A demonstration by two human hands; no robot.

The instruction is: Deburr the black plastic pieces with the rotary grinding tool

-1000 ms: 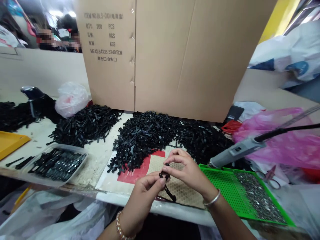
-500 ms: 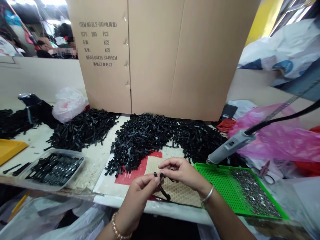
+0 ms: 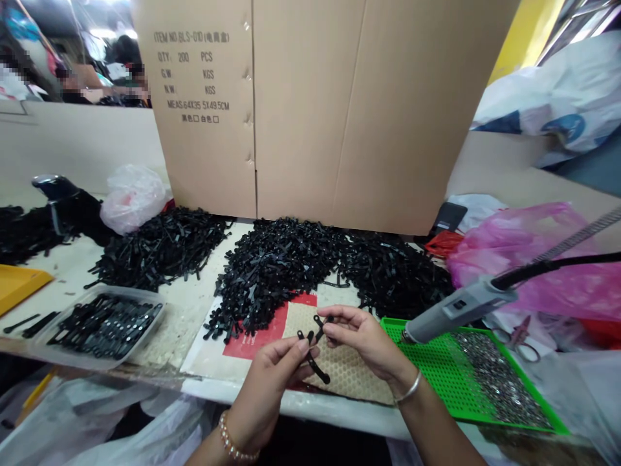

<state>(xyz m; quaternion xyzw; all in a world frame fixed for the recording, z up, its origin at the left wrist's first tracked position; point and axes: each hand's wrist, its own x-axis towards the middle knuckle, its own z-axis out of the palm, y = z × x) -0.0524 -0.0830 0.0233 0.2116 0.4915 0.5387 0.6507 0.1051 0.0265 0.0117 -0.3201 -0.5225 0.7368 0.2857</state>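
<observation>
Between the thumb and fingers of my left hand [image 3: 284,366] is pinched a slim black strip [image 3: 319,371] with rounded ends, slanting down to the right. My right hand [image 3: 359,336] pinches a second small black strip [image 3: 318,329], whose rounded end with a hole shows just above the first one. Whether the two pieces touch, I cannot tell. Both hands are over a tan textured mat [image 3: 354,375] near the table's front edge. A large heap of black strips [image 3: 276,265] lies just beyond them.
A green tray [image 3: 431,372] with many small metal parts stands at right, a grey electric screwdriver [image 3: 451,310] hanging over it. Scissors [image 3: 524,346] lie beside the tray. A clear plastic box [image 3: 130,356] of black strips is at left. A tall cardboard sheet [image 3: 310,129] stands behind.
My right hand has drawn slightly right and away from my left, so the strip in it now shows more clearly. The electric screwdriver appears further right and lower.
</observation>
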